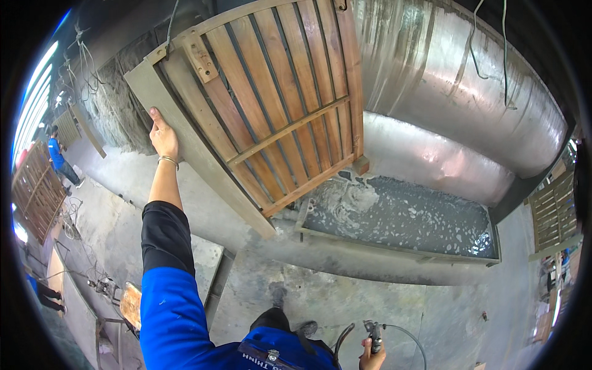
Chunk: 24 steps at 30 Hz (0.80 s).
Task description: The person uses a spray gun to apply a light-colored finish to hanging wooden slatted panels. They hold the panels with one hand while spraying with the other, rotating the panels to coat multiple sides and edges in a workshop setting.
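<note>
A slatted wooden panel (290,92) hangs tilted from wire hooks, with a wide pale board along its left side. My left hand (164,137) grips that board's edge, my arm stretched out far to the left; some fingers are hidden behind the edge. Low in the view, close to my body, my right hand (372,359) is closed round the handle of a spray gun (374,337). From the gun a thin grey hose (410,335) curves down to the right.
A trough of grey, foamy liquid (401,213) lies below the panel, backed by a large curved metal sheet (468,105). Bare wire hooks (505,55) dangle at upper right. One person in blue (57,154) stands far left, near slatted panels (38,191). A stool (131,304) stands at lower left.
</note>
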### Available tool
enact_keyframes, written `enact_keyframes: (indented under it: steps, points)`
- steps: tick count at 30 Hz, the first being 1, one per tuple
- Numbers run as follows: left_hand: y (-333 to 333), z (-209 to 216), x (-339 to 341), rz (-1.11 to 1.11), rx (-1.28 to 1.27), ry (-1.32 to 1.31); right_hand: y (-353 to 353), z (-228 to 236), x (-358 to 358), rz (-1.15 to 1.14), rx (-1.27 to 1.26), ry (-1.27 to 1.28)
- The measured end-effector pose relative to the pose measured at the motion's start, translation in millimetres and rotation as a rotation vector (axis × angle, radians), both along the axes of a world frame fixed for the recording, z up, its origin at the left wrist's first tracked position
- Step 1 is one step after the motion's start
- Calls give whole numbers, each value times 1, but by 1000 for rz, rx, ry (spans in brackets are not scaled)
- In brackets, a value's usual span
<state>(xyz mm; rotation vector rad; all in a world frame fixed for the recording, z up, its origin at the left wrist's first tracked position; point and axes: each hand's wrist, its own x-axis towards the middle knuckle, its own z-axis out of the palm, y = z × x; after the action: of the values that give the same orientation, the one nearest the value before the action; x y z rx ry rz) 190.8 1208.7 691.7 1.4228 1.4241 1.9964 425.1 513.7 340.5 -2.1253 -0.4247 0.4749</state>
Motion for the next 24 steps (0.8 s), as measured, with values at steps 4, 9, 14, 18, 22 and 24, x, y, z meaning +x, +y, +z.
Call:
enact_keyframes:
  steps: [4, 9, 14, 18, 22, 24]
  points:
    - [3, -3, -2, 23, -16, 50, 19, 5, 13, -31, 335, -133]
    - [10, -8, -4, -42, 45, 9, 45, 45, 48, -258, 556, 121]
    - [28, -11, -13, -126, 29, -6, 62, 83, 88, -341, 650, -85]
    - [45, -11, -19, -124, 173, 118, 81, 93, 102, -325, 722, -284]
    - [53, -5, -14, -103, 192, 156, 111, 100, 109, -312, 701, -188]
    - [55, -1, -15, -115, 67, 100, 130, 105, 112, -284, 724, -165]
